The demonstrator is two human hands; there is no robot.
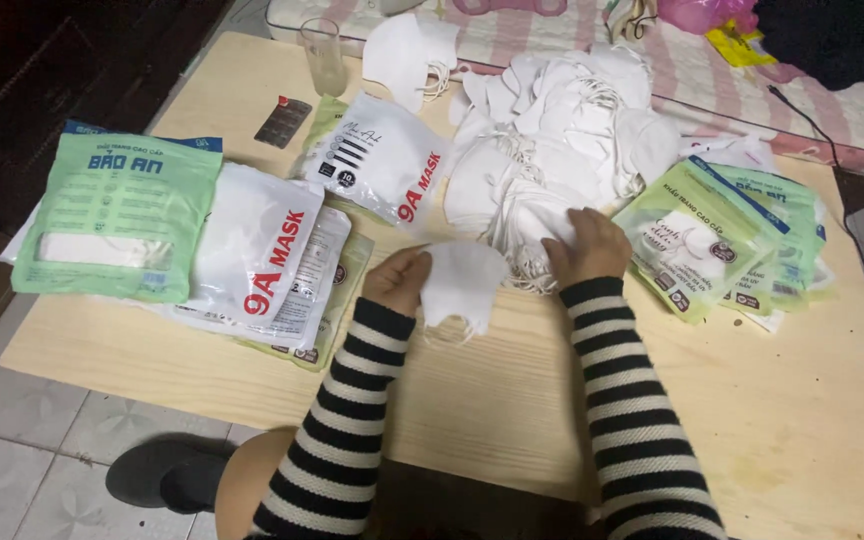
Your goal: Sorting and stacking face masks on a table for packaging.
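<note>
Holding a single white face mask (462, 283) just above the wooden table (752, 420), the left hand (399, 280) pinches the mask's left edge, its grip closed narrowly on the fabric. The mask sits directly in front of the large heap of loose white masks (552, 150), touching or nearly touching the heap's near edge, with its ear loops hanging toward the person. The right hand (592, 245) rests on the near right side of the heap, fingers curled down into the masks (whether its grip is closed on one of them cannot be told). Both forearms wear black-and-white striped sleeves (617, 400).

Left of the heap lies a white mask pouch with red lettering (382, 160), tilted; farther left of the heap, a second white pouch with red lettering (257, 245) overlaps a stack of flat packets, and beyond it, farthest from the heap, lies a green mask packet (117, 215). Right of the heap, a fan of green-and-white packets (712, 235) lies just beside the right hand. Behind the heap to its left stand a clear drinking glass (324, 55) and a small dark rectangular object (282, 122) lying flat. Beyond the heap, past the table's far edge, a pink striped mattress (672, 70) runs across. Well in front of the heap, beside the table's near left corner, a dark shoe (167, 472) rests on the tiled floor (12, 470).
</note>
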